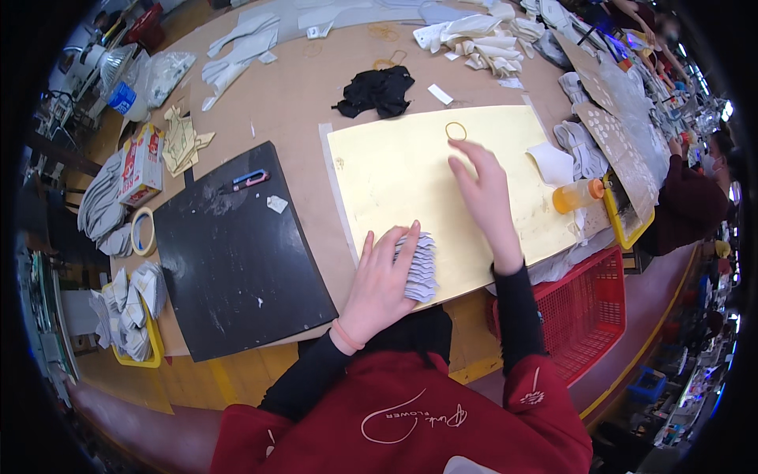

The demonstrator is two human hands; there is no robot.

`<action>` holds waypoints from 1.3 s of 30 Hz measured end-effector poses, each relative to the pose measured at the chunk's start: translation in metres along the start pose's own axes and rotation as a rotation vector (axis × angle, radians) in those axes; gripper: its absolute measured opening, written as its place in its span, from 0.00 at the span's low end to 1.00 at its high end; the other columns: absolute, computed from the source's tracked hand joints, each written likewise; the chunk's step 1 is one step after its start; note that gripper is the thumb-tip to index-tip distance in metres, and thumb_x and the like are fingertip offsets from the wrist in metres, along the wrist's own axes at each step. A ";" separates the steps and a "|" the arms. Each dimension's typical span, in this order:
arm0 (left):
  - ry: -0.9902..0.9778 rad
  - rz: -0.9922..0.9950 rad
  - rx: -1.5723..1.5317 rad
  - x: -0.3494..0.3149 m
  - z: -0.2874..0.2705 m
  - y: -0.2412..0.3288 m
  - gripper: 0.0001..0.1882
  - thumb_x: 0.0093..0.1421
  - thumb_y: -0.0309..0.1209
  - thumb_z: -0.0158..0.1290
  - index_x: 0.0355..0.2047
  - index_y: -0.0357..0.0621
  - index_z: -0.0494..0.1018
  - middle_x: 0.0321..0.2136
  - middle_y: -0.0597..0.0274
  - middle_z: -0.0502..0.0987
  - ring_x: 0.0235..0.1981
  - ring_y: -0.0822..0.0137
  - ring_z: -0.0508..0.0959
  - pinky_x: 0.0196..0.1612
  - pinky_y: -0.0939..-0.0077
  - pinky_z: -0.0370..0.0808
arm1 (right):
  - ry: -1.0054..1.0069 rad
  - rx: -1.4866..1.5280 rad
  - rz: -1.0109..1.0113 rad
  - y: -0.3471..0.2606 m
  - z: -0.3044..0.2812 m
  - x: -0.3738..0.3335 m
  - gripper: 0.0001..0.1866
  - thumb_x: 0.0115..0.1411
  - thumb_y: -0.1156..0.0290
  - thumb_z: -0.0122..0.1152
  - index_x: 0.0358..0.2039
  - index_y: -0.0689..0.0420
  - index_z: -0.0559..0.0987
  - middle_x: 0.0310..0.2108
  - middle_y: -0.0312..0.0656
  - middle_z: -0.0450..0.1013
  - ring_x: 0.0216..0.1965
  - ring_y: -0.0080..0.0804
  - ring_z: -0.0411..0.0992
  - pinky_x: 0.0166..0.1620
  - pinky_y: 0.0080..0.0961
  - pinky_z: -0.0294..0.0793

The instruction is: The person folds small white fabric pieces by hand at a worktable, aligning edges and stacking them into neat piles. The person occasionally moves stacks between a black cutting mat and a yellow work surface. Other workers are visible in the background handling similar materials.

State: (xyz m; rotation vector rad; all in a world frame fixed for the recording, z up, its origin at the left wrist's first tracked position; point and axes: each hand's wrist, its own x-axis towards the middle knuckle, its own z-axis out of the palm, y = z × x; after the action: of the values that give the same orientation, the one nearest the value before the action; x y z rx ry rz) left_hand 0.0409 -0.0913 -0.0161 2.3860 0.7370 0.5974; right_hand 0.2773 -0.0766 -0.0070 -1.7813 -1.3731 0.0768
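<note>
My left hand (380,278) rests on a stack of light grey fabric pieces (422,268) near the front edge of a pale yellow board (387,174). Its fingers and palm hold the stack from the left, and the layers' wavy edges face right. Over the board, my right hand (483,186) reaches away from me with thumb and forefinger apart and nothing between them. Just beyond its fingertips a yellow rubber band (448,129) lies on the board.
To the left lies a black mat (245,268) with a small cutter (251,180) on it. An orange bottle (579,196) sits at the board's right edge. Black cloth (377,91) lies beyond the board. Below the table's right side is a red basket (580,316).
</note>
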 end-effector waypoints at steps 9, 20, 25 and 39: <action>0.055 -0.099 -0.198 0.004 0.004 -0.014 0.37 0.44 0.36 0.70 0.53 0.38 0.67 0.46 0.47 0.74 0.49 0.44 0.74 0.54 0.57 0.71 | 0.254 -0.033 -0.107 0.025 0.022 0.024 0.05 0.61 0.77 0.61 0.37 0.61 0.74 0.41 0.48 0.70 0.43 0.44 0.69 0.48 0.34 0.71; -0.278 -0.550 -1.720 -0.018 -0.020 -0.004 0.49 0.46 0.31 0.68 0.67 0.38 0.57 0.58 0.51 0.70 0.57 0.58 0.74 0.64 0.64 0.67 | -0.286 1.400 0.678 -0.060 -0.030 -0.091 0.26 0.65 0.81 0.55 0.61 0.57 0.60 0.43 0.49 0.76 0.25 0.22 0.73 0.32 0.16 0.75; -0.316 -0.612 -1.992 -0.016 -0.023 -0.016 0.48 0.44 0.36 0.69 0.64 0.37 0.60 0.56 0.48 0.72 0.54 0.54 0.76 0.60 0.57 0.74 | -0.609 1.432 0.675 -0.054 -0.031 -0.106 0.49 0.61 0.83 0.60 0.69 0.38 0.39 0.61 0.56 0.63 0.24 0.21 0.72 0.23 0.10 0.70; -0.440 -0.692 -1.562 -0.014 -0.056 -0.008 0.39 0.52 0.21 0.61 0.64 0.35 0.59 0.51 0.53 0.74 0.54 0.60 0.75 0.61 0.67 0.70 | -0.544 0.928 0.032 -0.069 -0.024 -0.110 0.51 0.44 0.52 0.79 0.65 0.53 0.61 0.62 0.45 0.55 0.65 0.46 0.54 0.64 0.41 0.55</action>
State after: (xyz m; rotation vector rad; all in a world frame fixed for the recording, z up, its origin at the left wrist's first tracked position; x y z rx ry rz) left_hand -0.0032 -0.0726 0.0168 0.6856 0.4907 0.1494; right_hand 0.1941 -0.1783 0.0051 -1.0050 -1.3294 1.0951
